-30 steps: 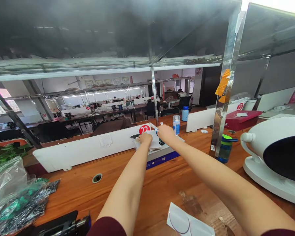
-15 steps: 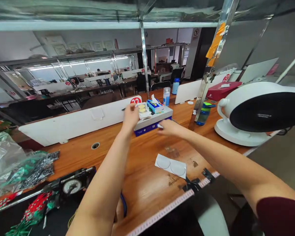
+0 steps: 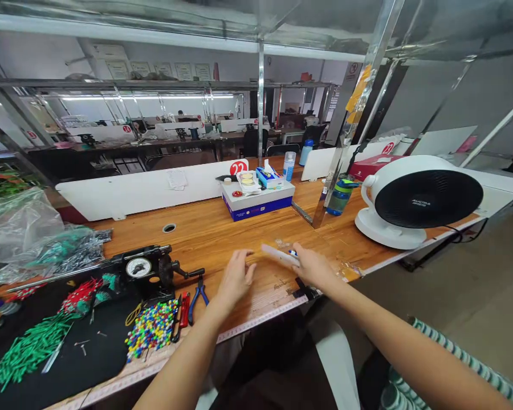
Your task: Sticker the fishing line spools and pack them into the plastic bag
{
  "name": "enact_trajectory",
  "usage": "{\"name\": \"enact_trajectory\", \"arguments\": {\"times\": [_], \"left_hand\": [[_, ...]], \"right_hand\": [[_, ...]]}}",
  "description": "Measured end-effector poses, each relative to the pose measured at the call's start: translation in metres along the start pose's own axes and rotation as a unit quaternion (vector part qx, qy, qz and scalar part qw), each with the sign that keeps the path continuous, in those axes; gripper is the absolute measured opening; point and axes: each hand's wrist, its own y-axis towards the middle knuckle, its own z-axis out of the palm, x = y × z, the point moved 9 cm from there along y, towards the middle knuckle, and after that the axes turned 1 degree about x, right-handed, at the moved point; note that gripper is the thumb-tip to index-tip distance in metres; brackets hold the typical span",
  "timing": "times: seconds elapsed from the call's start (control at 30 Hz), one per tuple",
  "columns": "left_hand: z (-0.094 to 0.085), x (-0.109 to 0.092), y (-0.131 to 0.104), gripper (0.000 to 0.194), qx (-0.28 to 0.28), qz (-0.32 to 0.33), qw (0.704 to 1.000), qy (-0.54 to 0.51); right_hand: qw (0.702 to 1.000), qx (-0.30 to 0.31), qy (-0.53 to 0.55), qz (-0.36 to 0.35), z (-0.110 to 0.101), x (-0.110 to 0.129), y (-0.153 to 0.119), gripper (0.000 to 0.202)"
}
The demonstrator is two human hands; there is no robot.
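My right hand (image 3: pixel 311 265) is closed on a white strip (image 3: pixel 280 254), which is blurred and tilted above the wooden table (image 3: pixel 196 228). A small blue-and-white object (image 3: pixel 293 253), perhaps a pen, also shows at those fingers. Just left of the strip, my left hand (image 3: pixel 238 274) hovers over the table with its fingers apart and nothing in it. Blue-handled pliers (image 3: pixel 199 299) lie beside my left forearm, next to a red-handled tool (image 3: pixel 184 309) and a heap of colourful beads (image 3: pixel 154 327).
A black hand-cranked machine (image 3: pixel 149 270) stands at the left, near green and red stems (image 3: pixel 38 344). Behind my hands sits a blue-and-white box (image 3: pixel 259 208) bearing a tissue pack (image 3: pixel 269 177). A metal post (image 3: pixel 329 188), a bottle (image 3: pixel 341 196) and a white fan (image 3: pixel 414 199) are at the right.
Both hands have come back from the box towards the table's front. The white strip with two circles, which lay on the table, is now lifted in my right hand. The view has shifted.
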Motion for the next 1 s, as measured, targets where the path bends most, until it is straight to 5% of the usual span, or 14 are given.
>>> {"name": "enact_trajectory", "arguments": {"times": [0.1,0.23,0.33,0.4,0.5,0.63,0.73,0.8,1.0], "left_hand": [[-0.007,-0.017,-0.006,0.037,-0.046,0.085,0.995,0.007],[0.036,-0.019,-0.016,0.053,0.139,0.138,0.978,0.069],[0.054,-0.005,-0.024,0.049,0.219,0.125,0.960,0.123],[0.054,-0.002,-0.025,0.044,0.218,0.131,0.956,0.143],[0.049,-0.007,-0.025,0.033,0.195,0.146,0.952,0.184],[0.052,-0.010,-0.032,0.040,0.204,0.141,0.947,0.205],[0.059,-0.007,-0.040,0.056,0.235,0.129,0.943,0.199],[0.062,-0.005,-0.043,0.063,0.240,0.123,0.940,0.210],[0.063,-0.006,-0.045,0.076,0.208,0.123,0.943,0.230]], "right_hand": [[0.993,-0.068,-0.094,-0.036,-0.007,0.034,-0.020,0.032],[0.992,0.020,-0.079,-0.093,0.021,0.054,-0.029,0.022],[0.985,0.015,0.132,-0.110,0.008,0.042,-0.026,0.026],[0.938,-0.027,0.339,-0.070,-0.012,0.017,-0.022,0.041],[0.818,-0.019,0.575,0.025,-0.016,-0.013,-0.020,0.069],[0.733,0.060,0.668,0.112,0.009,-0.012,-0.018,0.073],[0.681,0.025,0.725,0.103,0.020,0.002,-0.001,0.055],[0.673,0.005,0.736,0.079,0.026,0.018,0.017,0.050],[0.740,0.077,0.667,0.036,0.056,0.066,0.067,0.032]]}}
